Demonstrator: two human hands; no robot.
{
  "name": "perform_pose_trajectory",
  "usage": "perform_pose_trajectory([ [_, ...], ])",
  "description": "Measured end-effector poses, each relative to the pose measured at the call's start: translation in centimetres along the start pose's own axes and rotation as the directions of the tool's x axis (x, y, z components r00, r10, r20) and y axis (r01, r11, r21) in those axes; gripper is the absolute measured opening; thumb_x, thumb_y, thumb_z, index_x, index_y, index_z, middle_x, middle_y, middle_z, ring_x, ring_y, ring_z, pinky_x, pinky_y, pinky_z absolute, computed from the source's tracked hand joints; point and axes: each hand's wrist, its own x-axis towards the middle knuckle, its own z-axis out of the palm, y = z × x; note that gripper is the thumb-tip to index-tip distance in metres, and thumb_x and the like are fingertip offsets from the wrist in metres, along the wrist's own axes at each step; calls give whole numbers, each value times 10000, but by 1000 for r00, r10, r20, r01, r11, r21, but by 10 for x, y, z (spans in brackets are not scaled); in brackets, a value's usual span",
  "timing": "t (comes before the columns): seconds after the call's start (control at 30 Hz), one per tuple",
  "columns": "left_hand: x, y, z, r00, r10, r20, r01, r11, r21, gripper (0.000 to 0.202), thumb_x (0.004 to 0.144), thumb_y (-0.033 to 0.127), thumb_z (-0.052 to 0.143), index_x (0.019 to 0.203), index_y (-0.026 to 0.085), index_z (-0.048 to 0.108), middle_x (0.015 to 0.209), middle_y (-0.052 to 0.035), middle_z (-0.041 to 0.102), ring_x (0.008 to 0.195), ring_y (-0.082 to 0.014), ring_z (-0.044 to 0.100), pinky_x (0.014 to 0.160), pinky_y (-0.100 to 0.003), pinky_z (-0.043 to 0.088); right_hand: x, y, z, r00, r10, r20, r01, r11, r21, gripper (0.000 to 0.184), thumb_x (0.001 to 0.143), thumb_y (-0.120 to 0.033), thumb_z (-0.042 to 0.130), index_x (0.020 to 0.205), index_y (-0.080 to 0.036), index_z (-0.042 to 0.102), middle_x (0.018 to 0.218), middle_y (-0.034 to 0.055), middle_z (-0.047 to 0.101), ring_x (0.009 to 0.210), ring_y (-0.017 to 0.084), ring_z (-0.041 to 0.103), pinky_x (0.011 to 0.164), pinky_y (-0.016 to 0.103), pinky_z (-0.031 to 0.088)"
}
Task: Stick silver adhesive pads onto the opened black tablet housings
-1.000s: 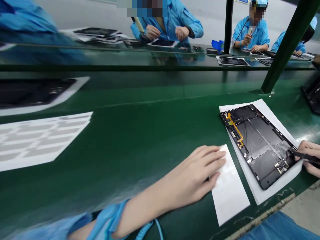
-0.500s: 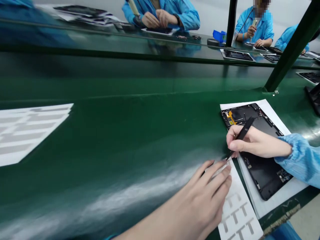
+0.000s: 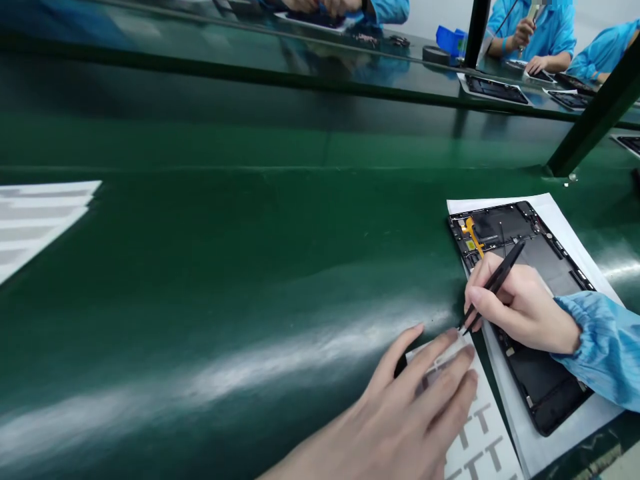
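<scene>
My right hand [image 3: 515, 300] grips black tweezers [image 3: 503, 275], their tips down at the top edge of a white sticker sheet [image 3: 493, 427] printed with grey T-shaped pieces. My left hand [image 3: 415, 407] lies over that sheet, fingers stretched out and a little apart, with the fingertips close to the tweezer tips. Beneath my right hand and wrist is an opened black tablet housing [image 3: 560, 393] with an orange flex cable [image 3: 471, 233] near its upper left corner. White paper [image 3: 573, 220] lies under the housing. Whether a sticker is between the tweezer tips cannot be made out.
More sticker sheets [image 3: 40, 220] lie at the far left on the green table [image 3: 225, 253]. A slanted green post [image 3: 590, 127] rises beyond the tablet. On the raised shelf behind are other tablet housings [image 3: 493, 89] and a blue bin [image 3: 451, 41]. Co-workers in blue sleeves sit across.
The view has shifted, so the shelf stands higher and the left sheets show less. My right hand has lowered slightly over the housing; the tweezer tips stay at the sheet's top edge.
</scene>
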Motion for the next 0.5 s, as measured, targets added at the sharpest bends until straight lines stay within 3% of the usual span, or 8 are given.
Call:
perform_pose_trajectory([
  [0.1,4,-2,-13,983,46,176,-44,999,-19,464,829,218,427,1273,168,554,1289,-88,594,1250,-313,467,1087,-509,326,2,0,1,1000,10,-16,-10,999,-34,148,907,-231,463,762,-211,442,696,-10,507,523,112,616,464,208,525],
  [0.17,8,-4,-21,971,60,233,-59,998,-11,492,813,214,445,1293,165,537,1304,-88,582,1256,-314,459,1095,-505,307,3,1,1,999,38,-20,-38,999,-29,158,891,-235,468,738,-212,434,663,-18,503,503,113,608,454,209,520],
  [0.3,11,-6,-24,968,104,229,-113,993,25,474,809,224,439,1257,134,567,1282,-125,591,1210,-336,490,1079,-540,311,6,3,3,996,82,-19,-82,997,-3,187,872,-246,461,695,-214,410,616,-38,490,449,113,619,411,197,497],
  [0.5,14,-10,-22,968,61,244,-57,998,-24,497,781,165,450,1267,162,554,1271,-107,601,1220,-312,493,1126,-534,249,7,0,5,996,83,-39,-84,996,-17,179,859,-253,446,688,-218,410,625,-35,494,449,116,632,401,189,492],
])
